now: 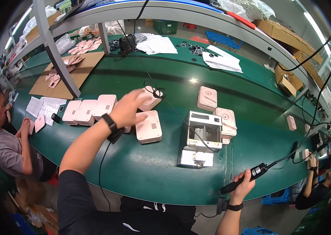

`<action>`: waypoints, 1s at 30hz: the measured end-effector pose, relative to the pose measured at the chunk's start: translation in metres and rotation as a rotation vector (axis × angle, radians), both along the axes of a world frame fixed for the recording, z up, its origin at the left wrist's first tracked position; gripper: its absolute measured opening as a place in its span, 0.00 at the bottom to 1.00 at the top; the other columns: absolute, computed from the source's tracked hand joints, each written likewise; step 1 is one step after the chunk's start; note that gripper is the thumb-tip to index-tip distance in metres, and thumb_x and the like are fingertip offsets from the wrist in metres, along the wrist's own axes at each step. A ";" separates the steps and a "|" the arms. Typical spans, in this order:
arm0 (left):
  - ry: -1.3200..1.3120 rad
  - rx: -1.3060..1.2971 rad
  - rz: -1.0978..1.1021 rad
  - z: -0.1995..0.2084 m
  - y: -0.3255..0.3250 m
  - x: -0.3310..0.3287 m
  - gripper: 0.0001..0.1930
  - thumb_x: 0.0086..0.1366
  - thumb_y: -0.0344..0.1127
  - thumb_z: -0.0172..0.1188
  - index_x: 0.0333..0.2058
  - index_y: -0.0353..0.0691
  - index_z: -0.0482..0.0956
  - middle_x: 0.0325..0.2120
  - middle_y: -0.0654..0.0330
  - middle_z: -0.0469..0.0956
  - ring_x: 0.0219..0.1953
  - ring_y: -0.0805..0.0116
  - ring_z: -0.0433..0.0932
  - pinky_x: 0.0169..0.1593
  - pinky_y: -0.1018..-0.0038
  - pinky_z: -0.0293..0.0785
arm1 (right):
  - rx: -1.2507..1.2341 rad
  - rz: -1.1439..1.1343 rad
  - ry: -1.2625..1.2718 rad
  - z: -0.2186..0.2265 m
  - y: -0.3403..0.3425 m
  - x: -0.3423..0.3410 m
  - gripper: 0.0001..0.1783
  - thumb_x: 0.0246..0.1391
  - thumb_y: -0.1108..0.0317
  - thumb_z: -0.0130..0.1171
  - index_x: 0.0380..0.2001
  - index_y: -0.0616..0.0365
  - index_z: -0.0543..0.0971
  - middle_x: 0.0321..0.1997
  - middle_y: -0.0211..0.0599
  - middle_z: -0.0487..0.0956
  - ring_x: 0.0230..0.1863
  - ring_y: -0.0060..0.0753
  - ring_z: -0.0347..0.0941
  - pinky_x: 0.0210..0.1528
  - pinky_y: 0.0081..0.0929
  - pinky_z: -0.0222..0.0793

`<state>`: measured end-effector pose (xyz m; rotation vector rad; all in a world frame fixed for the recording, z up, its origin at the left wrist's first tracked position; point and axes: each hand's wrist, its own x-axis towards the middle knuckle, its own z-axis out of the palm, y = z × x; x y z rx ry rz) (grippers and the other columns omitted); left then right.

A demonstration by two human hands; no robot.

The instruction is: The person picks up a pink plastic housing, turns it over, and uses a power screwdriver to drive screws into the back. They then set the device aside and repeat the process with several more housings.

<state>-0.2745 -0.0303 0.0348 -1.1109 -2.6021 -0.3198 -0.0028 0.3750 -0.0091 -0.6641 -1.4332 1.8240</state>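
My left hand (128, 107) is over two pink square casings, its thumb and fingers apart and slightly blurred. The nearer casing (148, 126) lies flat with a small grille on top. The farther casing (150, 98) is partly hidden behind my fingers and a coiled cable. Wrapped around a black electric screwdriver (247, 178) is my right hand (243, 187), near the table's front edge. The tool slants, its cord running up to the right. Between my hands stands a metal screw feeder (200, 139) with an open top window.
Three pink casings (85, 111) sit in a row at left. More casings with round dials (207, 97) stand behind and beside the feeder. A metal shelf post (57, 62) rises at left. A dangling cable (165, 100) crosses the table. People work at both sides.
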 end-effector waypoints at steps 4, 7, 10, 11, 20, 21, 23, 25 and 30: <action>-0.225 -0.046 0.405 0.003 0.032 -0.037 0.49 0.46 0.52 0.73 0.67 0.51 0.61 0.58 0.39 0.66 0.59 0.41 0.69 0.61 0.56 0.69 | 0.004 -0.003 -0.006 0.001 0.002 -0.001 0.12 0.63 0.62 0.54 0.32 0.57 0.68 0.21 0.30 0.67 0.16 0.24 0.64 0.19 0.24 0.62; -0.350 -0.132 0.534 -0.003 0.048 -0.059 0.54 0.43 0.55 0.73 0.69 0.53 0.56 0.57 0.38 0.66 0.58 0.40 0.70 0.59 0.55 0.70 | -0.007 -0.022 -0.014 0.001 0.000 0.000 0.11 0.64 0.62 0.54 0.32 0.57 0.68 0.20 0.30 0.67 0.16 0.25 0.64 0.19 0.24 0.62; -0.421 -0.156 0.553 -0.012 0.055 -0.064 0.60 0.41 0.56 0.73 0.71 0.56 0.49 0.56 0.38 0.67 0.57 0.40 0.71 0.58 0.52 0.71 | 0.006 -0.022 0.036 -0.001 0.000 0.008 0.11 0.64 0.63 0.54 0.32 0.58 0.68 0.20 0.30 0.67 0.16 0.25 0.64 0.20 0.24 0.62; -0.378 -0.150 0.544 -0.019 0.054 -0.066 0.60 0.42 0.56 0.72 0.72 0.56 0.45 0.55 0.38 0.68 0.56 0.41 0.71 0.57 0.51 0.70 | 0.004 -0.025 0.035 -0.002 0.001 0.013 0.11 0.64 0.63 0.54 0.32 0.58 0.68 0.20 0.30 0.67 0.16 0.25 0.64 0.20 0.24 0.62; -0.198 0.047 0.493 -0.004 0.027 -0.036 0.60 0.45 0.48 0.70 0.73 0.58 0.40 0.50 0.44 0.72 0.52 0.43 0.73 0.54 0.51 0.67 | 0.042 -0.028 0.111 -0.009 0.000 0.028 0.11 0.65 0.63 0.53 0.32 0.58 0.68 0.21 0.29 0.67 0.17 0.23 0.64 0.21 0.24 0.62; -0.159 0.053 0.484 -0.002 0.019 -0.030 0.59 0.44 0.48 0.70 0.72 0.57 0.42 0.50 0.45 0.72 0.52 0.44 0.72 0.54 0.51 0.67 | 0.047 -0.041 0.113 -0.012 0.002 0.032 0.11 0.65 0.63 0.53 0.32 0.58 0.68 0.21 0.29 0.67 0.17 0.23 0.64 0.21 0.23 0.62; -0.086 0.048 0.453 -0.002 0.000 -0.016 0.58 0.44 0.47 0.70 0.72 0.56 0.45 0.49 0.46 0.72 0.53 0.45 0.71 0.55 0.52 0.66 | 0.040 -0.038 0.113 -0.012 0.002 0.032 0.11 0.65 0.63 0.53 0.31 0.58 0.68 0.21 0.28 0.67 0.18 0.22 0.64 0.21 0.23 0.62; 0.038 0.050 0.351 -0.007 -0.019 0.001 0.54 0.44 0.46 0.70 0.71 0.53 0.51 0.49 0.46 0.72 0.54 0.47 0.69 0.55 0.54 0.64 | 0.016 -0.069 0.144 -0.006 0.000 0.036 0.11 0.65 0.63 0.53 0.31 0.57 0.68 0.21 0.28 0.67 0.18 0.22 0.63 0.21 0.23 0.62; 0.227 -0.034 0.478 -0.003 -0.053 0.046 0.49 0.44 0.45 0.70 0.67 0.49 0.61 0.48 0.48 0.72 0.55 0.51 0.68 0.56 0.56 0.62 | 0.019 -0.058 0.163 -0.004 -0.002 0.032 0.12 0.65 0.63 0.53 0.30 0.57 0.68 0.21 0.28 0.67 0.18 0.21 0.63 0.22 0.22 0.62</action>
